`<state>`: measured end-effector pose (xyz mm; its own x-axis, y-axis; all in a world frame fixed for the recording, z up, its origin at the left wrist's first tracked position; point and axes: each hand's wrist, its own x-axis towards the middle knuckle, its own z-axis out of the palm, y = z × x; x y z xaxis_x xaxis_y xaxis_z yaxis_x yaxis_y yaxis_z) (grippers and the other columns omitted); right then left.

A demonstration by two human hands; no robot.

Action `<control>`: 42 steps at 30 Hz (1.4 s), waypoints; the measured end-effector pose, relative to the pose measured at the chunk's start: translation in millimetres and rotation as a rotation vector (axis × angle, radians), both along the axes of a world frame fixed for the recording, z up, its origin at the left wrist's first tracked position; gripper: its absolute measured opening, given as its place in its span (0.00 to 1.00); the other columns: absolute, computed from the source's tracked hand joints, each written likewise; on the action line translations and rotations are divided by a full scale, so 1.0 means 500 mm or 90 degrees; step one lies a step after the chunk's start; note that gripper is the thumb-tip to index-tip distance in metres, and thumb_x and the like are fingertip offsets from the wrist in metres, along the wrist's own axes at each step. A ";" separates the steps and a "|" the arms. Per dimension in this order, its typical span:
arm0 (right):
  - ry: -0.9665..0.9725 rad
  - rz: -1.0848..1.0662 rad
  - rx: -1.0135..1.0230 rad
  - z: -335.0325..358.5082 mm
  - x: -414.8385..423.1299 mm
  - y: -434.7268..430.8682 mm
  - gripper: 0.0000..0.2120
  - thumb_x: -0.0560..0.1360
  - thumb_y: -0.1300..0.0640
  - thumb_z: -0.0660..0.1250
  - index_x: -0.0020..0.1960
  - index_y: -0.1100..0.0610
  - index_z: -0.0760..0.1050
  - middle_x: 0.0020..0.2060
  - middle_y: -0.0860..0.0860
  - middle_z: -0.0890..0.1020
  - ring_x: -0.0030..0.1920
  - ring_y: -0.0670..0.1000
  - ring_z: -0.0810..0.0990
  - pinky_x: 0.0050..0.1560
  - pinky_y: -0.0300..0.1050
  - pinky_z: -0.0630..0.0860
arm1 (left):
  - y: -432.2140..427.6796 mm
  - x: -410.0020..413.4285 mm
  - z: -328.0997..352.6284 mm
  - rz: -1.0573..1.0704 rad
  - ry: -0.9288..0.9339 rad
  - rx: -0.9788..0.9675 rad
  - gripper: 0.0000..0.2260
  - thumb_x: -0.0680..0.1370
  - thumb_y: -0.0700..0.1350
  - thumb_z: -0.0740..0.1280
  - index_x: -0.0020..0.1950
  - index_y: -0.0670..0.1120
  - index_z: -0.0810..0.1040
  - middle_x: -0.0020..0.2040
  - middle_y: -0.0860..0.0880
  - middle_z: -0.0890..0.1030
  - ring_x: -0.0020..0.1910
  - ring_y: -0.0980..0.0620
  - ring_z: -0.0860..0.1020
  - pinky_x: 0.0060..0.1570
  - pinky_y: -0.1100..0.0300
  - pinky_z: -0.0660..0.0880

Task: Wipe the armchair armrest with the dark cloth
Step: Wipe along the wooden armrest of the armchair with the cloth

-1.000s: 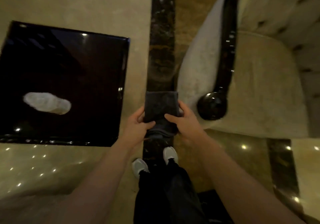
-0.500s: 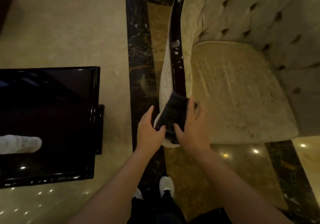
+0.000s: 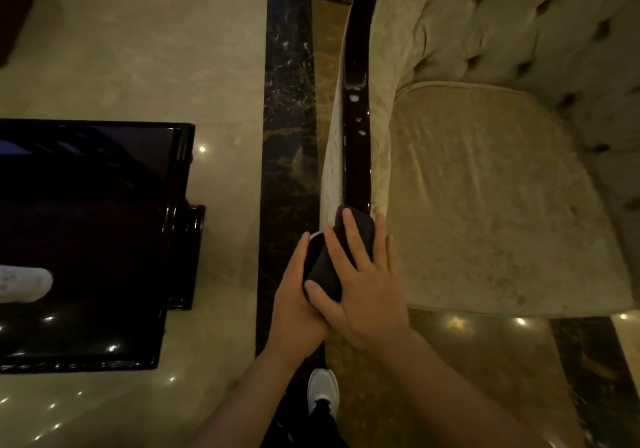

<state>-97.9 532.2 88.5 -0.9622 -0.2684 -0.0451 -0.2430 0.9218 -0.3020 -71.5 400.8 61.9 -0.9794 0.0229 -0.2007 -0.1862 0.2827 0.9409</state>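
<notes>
The folded dark cloth lies over the front end of the armchair's glossy dark wooden armrest, which runs away from me between beige upholstery. My right hand lies flat on top of the cloth with fingers spread, pressing it onto the armrest. My left hand grips the cloth's left side from beside the armrest. The armrest's rounded front knob is hidden under the cloth and hands. A few pale specks show on the armrest further along.
The beige tufted armchair seat fills the right side. A glossy black low table stands at left with a pale object on it. My white shoe stands on the polished marble floor below.
The cloth went from held in the air in front of the armrest knob to lying over the armrest's front end. My right hand now lies flat on it.
</notes>
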 end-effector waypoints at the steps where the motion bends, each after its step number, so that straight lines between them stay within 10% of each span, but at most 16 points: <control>1: 0.002 -0.022 0.005 0.000 -0.008 -0.011 0.37 0.77 0.30 0.52 0.81 0.45 0.53 0.82 0.50 0.50 0.80 0.65 0.40 0.77 0.69 0.50 | 0.011 0.006 -0.007 0.043 0.011 0.005 0.46 0.72 0.49 0.78 0.80 0.63 0.52 0.76 0.57 0.69 0.70 0.62 0.72 0.66 0.59 0.75; 6: 0.069 -0.016 0.027 0.012 -0.132 -0.033 0.36 0.78 0.31 0.52 0.82 0.44 0.47 0.82 0.52 0.43 0.79 0.67 0.37 0.75 0.73 0.47 | 0.059 -0.002 -0.023 0.215 -0.004 0.053 0.50 0.60 0.55 0.84 0.77 0.59 0.62 0.70 0.60 0.74 0.69 0.61 0.73 0.65 0.54 0.76; 12: -0.015 -0.133 -0.035 0.010 -0.027 -0.043 0.38 0.75 0.25 0.49 0.80 0.37 0.43 0.82 0.52 0.39 0.78 0.69 0.37 0.73 0.76 0.42 | 0.045 0.003 -0.030 0.100 0.096 0.139 0.35 0.71 0.55 0.77 0.75 0.61 0.67 0.77 0.47 0.69 0.73 0.44 0.71 0.70 0.37 0.68; 15: -0.035 -0.133 -0.041 0.015 -0.070 -0.041 0.41 0.73 0.23 0.49 0.80 0.37 0.39 0.81 0.52 0.35 0.78 0.69 0.35 0.70 0.81 0.44 | 0.035 0.006 -0.021 0.062 0.111 0.112 0.30 0.75 0.51 0.75 0.75 0.61 0.68 0.75 0.54 0.72 0.72 0.51 0.72 0.67 0.52 0.74; 19: 0.038 -0.154 -0.076 0.038 -0.192 -0.045 0.43 0.74 0.27 0.55 0.80 0.40 0.38 0.81 0.56 0.38 0.78 0.70 0.42 0.70 0.80 0.53 | 0.064 -0.005 -0.028 0.131 0.067 0.004 0.50 0.59 0.54 0.84 0.72 0.71 0.58 0.67 0.75 0.69 0.68 0.70 0.69 0.63 0.72 0.71; 22: 0.063 -0.203 -0.092 0.019 -0.175 -0.052 0.48 0.73 0.28 0.59 0.81 0.44 0.37 0.81 0.59 0.40 0.78 0.69 0.45 0.72 0.74 0.56 | 0.062 -0.012 -0.040 0.147 0.082 -0.001 0.45 0.63 0.54 0.83 0.75 0.57 0.64 0.67 0.71 0.72 0.66 0.67 0.72 0.60 0.74 0.72; 27: -0.052 -0.300 -0.093 0.002 -0.054 -0.077 0.52 0.69 0.22 0.52 0.78 0.45 0.28 0.80 0.59 0.35 0.79 0.69 0.42 0.73 0.71 0.57 | 0.051 0.001 -0.014 0.122 0.147 0.172 0.18 0.86 0.48 0.54 0.75 0.48 0.69 0.72 0.40 0.74 0.70 0.39 0.73 0.65 0.47 0.75; 33: 0.067 -0.277 -0.040 0.047 -0.236 -0.088 0.47 0.74 0.29 0.56 0.81 0.46 0.36 0.80 0.63 0.47 0.77 0.71 0.51 0.71 0.72 0.61 | 0.044 -0.028 0.003 0.029 -0.042 -0.144 0.41 0.65 0.59 0.75 0.74 0.54 0.62 0.72 0.56 0.66 0.65 0.60 0.68 0.59 0.78 0.63; 37: 0.153 -0.263 0.025 0.062 -0.320 -0.089 0.44 0.77 0.36 0.60 0.82 0.52 0.42 0.80 0.65 0.53 0.76 0.71 0.57 0.70 0.70 0.64 | 0.067 -0.068 0.039 0.024 0.026 -0.395 0.43 0.64 0.71 0.64 0.73 0.48 0.66 0.70 0.50 0.73 0.65 0.51 0.74 0.66 0.52 0.73; 42: 0.099 -0.264 0.028 0.041 -0.222 -0.088 0.45 0.77 0.40 0.65 0.82 0.55 0.43 0.80 0.66 0.52 0.77 0.69 0.56 0.73 0.64 0.62 | 0.094 -0.126 0.083 -0.017 -0.046 -0.512 0.34 0.74 0.63 0.65 0.76 0.48 0.63 0.73 0.49 0.71 0.71 0.49 0.69 0.71 0.50 0.65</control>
